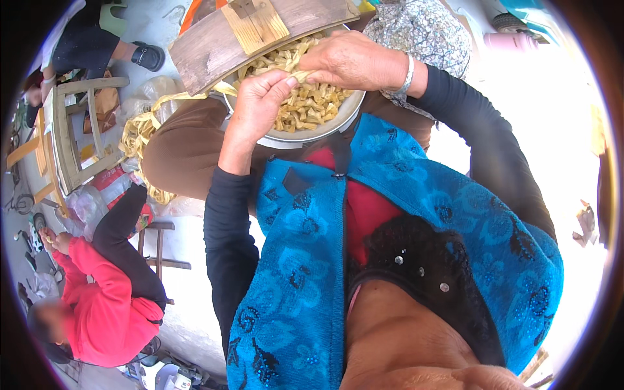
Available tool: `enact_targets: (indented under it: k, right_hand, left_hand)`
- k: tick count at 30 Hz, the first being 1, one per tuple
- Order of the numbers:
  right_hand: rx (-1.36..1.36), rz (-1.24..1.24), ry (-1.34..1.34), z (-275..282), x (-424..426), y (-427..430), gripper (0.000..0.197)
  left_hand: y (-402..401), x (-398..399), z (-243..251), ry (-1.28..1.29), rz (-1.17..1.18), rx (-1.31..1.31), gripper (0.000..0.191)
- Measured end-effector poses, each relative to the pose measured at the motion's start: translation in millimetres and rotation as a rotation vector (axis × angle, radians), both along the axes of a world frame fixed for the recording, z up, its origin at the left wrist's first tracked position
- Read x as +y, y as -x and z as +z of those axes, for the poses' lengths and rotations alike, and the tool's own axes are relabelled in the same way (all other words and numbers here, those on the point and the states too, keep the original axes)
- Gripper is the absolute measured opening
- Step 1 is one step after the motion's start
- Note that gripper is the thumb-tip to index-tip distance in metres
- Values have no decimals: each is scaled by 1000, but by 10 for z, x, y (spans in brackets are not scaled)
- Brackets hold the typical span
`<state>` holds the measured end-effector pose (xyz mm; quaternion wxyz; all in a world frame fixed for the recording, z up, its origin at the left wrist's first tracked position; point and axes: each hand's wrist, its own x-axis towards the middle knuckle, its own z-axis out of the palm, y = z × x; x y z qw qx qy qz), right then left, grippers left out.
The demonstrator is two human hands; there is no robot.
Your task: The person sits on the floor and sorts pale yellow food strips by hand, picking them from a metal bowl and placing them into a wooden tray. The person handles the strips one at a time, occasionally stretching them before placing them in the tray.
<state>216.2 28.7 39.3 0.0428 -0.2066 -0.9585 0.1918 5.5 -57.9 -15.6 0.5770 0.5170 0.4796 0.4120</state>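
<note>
Pinched between the thumb and fingers of my left hand (258,100) is one end of a short pale-yellow folded strip (303,76). My right hand (358,61), with a bracelet at its wrist, grips the other end. Both hands are above a round metal basin (348,114) on my lap. Many small knotted or folded yellow pieces (312,105) fill it; their material is unclear. A wooden board (204,58) with a lighter wood block (256,27) lies across the basin's far side. Long yellow strips (139,131) trail from near my left hand over my knee.
A person in a red top (109,302) sits at lower left, hands together. Another person's shoe (147,57) shows at upper left. A wooden chair frame (73,136) and plastic bags (85,207) are on my left. Patterned cloth (424,34) lies beyond my right wrist, near a pink container (512,41).
</note>
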Motion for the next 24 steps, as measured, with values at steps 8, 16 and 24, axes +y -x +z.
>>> enact_targets:
  k: [8, 16, 24]
  right_hand:
    - [194, -289, 499, -169, 323, 249, 26]
    - [371, -416, 306, -662, 688, 534, 25]
    - [299, -473, 162, -1055, 773, 618, 16]
  left_hand:
    - [369, 357, 58, 64, 168, 162, 18]
    - [600, 864, -135, 11, 345, 319, 16]
    - [557, 1089, -587, -69, 415, 866, 17]
